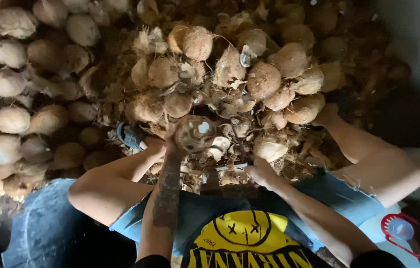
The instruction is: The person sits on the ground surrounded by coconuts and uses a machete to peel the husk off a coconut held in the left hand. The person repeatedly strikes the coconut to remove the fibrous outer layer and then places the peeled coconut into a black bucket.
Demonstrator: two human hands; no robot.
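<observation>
Husked coconut in left hand.

packages: one, a clear plastic bottle with a pale blue cap, seen from above
bottle position: bottom right corner, beside the person's knee
bottle holder: red ring-shaped frame around it, partly cut by the edge
labels: none visible on the bottle
signs: none
screens: none
printed graphic: yellow round face print on a black shirt, bottom centre, upside down in view
</observation>
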